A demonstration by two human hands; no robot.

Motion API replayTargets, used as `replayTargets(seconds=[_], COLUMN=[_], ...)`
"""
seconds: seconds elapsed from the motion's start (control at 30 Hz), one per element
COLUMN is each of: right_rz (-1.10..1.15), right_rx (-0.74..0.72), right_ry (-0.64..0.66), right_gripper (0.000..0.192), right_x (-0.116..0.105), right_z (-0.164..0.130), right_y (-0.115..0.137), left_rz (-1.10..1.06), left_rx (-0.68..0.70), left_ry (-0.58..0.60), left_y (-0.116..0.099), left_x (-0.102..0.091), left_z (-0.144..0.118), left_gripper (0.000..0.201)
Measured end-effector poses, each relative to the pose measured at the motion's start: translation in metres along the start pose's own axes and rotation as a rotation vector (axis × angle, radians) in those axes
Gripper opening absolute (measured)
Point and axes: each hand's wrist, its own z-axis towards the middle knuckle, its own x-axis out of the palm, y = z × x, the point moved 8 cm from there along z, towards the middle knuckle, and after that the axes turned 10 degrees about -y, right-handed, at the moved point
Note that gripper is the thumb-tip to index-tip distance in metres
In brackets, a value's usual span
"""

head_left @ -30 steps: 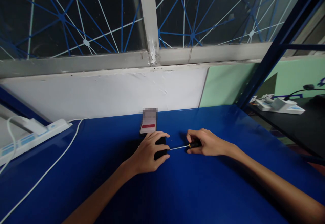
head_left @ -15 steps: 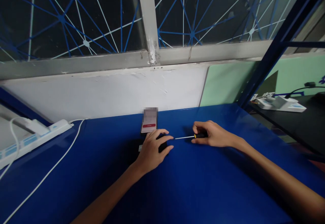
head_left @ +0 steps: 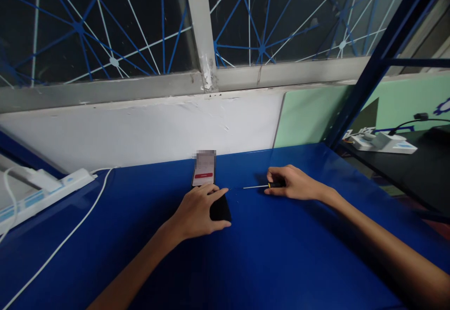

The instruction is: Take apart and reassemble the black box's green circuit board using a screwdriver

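1. The left hand (head_left: 197, 211) lies flat, fingers spread, pressing on a black device (head_left: 221, 208) on the blue bench (head_left: 267, 263), in its middle part toward the far edge.
2. The right hand (head_left: 293, 182) is closed around the black-and-yellow handle of a thin screwdriver (head_left: 262, 186); the shaft points left, its tip just short of the device, not touching.
3. A phone (head_left: 204, 169) stands at the far edge, just behind the left hand.
4. A white power strip (head_left: 42, 190) lies at the bench's left edge.
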Motion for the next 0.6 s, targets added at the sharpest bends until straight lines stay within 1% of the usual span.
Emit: replayTargets(seconds=[0.17, 0.33, 0.47, 0.6], right_rz=[-0.018, -0.027, -0.028, -0.044], right_rx=[-0.002, 0.004, 0.010, 0.019], right_ry=[-0.002, -0.003, -0.001, 0.002], right_gripper=[0.029, 0.028, 0.028, 0.028], right_x=[-0.001, -0.002, -0.002, -0.003], right_z=[0.000, 0.002, 0.002, 0.002], right_y=[-0.002, -0.004, -0.006, -0.007], left_rz=[0.095, 0.153, 0.176, 0.222], left_rx=[-0.005, -0.056, -0.063, -0.075], left_ry=[-0.087, -0.152, -0.222, -0.256], left_y=[-0.012, -0.019, -0.022, -0.022], left_x=[0.001, 0.007, 0.010, 0.013], left_z=[0.002, 0.007, 0.014, 0.024], left_gripper=[0.069, 0.065, 0.062, 0.063])
